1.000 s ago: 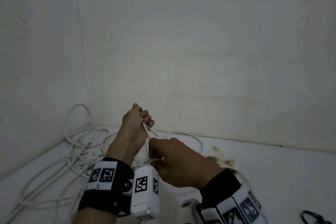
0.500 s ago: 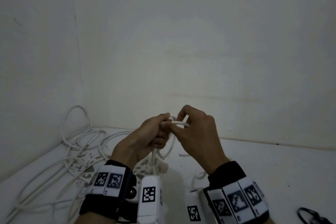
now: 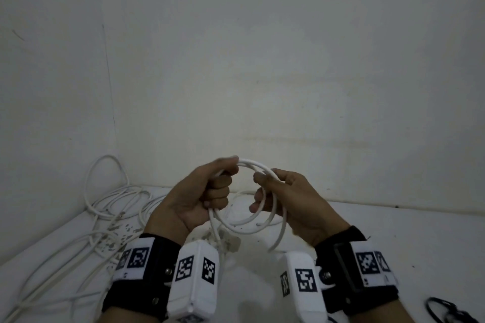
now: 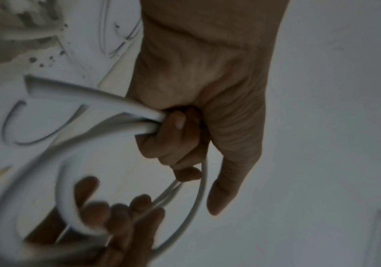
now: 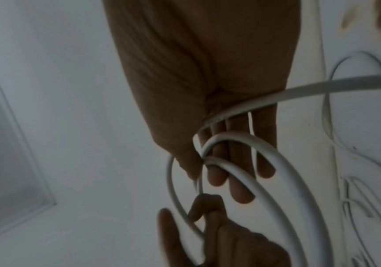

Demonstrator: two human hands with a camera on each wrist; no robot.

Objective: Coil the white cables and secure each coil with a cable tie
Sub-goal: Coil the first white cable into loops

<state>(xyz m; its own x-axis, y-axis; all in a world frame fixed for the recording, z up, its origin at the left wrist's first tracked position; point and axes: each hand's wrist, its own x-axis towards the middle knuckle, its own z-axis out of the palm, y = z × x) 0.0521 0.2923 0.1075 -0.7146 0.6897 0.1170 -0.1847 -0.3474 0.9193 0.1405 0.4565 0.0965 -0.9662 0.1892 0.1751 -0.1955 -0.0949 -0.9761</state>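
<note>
A thin white cable [image 3: 249, 220] hangs in a round coil of about 3 loops, held up in the air above the tabletop [image 3: 367, 238] between both hands. The left hand [image 3: 199, 199] is clenched tight around the coil's left side. The right hand [image 3: 286, 202] has straighter fingers [image 5: 239, 173] passed through the loops, thumb on top. More loose white cables [image 3: 105, 217] sprawl in the left corner by the walls. A black tie [image 3: 446, 312] lies at the near right edge; bare tabletop stretches between.
</note>
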